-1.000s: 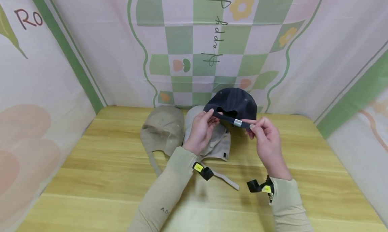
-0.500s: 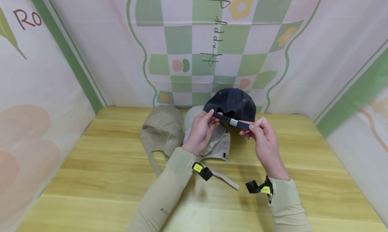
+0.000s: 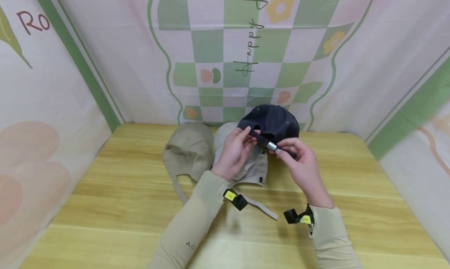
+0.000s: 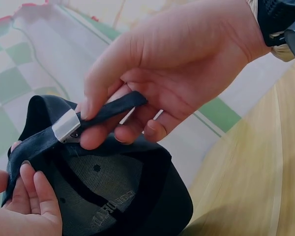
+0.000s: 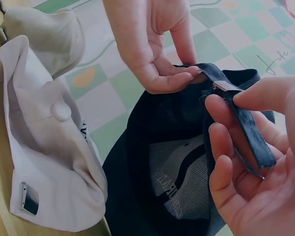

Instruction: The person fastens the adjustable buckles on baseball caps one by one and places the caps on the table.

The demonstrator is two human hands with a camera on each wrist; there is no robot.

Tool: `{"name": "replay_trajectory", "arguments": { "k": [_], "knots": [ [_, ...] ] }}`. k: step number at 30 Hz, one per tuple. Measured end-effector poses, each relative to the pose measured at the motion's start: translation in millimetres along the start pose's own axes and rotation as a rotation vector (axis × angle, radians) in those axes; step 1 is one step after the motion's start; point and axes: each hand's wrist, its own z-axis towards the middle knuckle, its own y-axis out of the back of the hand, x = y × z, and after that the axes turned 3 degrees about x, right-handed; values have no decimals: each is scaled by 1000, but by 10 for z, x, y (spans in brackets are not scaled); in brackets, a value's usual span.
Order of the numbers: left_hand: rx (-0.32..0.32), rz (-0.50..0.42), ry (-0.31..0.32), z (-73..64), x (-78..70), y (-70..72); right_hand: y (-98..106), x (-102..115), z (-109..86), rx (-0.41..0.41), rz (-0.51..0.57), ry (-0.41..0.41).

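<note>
A dark navy baseball cap (image 3: 272, 118) is held up near the back of the table, its rear strap facing me. My left hand (image 3: 233, 151) pinches one side of the strap (image 3: 259, 137) between thumb and fingers. At the silver metal buckle (image 3: 272, 146), my right hand (image 3: 302, 159) pinches the strap with thumb and index finger. In the left wrist view, the strap's loose tail (image 4: 113, 109) runs out of the buckle across the right fingers. The cap's mesh-like inside (image 5: 187, 172) shows in the right wrist view, with stitched lettering.
A light grey cap (image 3: 254, 167) lies left of the navy one, partly behind my left hand, its strap (image 3: 261, 210) trailing over the wooden table (image 3: 133, 210). Beside it sits a khaki cap (image 3: 190, 144). A checkered cloth backdrop (image 3: 235, 46) stands behind.
My right hand has slid left along the strap, from near its right end to the buckle. The strap slopes more steeply and the cap has dipped slightly. The left hand barely moves.
</note>
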Motion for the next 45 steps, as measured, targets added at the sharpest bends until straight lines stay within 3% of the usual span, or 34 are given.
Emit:
{"name": "replay_trajectory", "arguments": {
  "k": [10,14,21,34,45],
  "knots": [
    [5,-5,9,-7,34,-37,22,8,-6,-58,-144,-48],
    [28,6,2,-25,43,-40,12,8,-9,-126,-94,-48],
    [49,-1,2,-41,44,-49,8,32,-10,-211,-9,47],
    [22,10,1,-46,56,-49,-3,40,-10,-174,16,98],
    [-3,13,1,-65,79,-44,25,30,-11,-125,-9,85]
  ]
}}
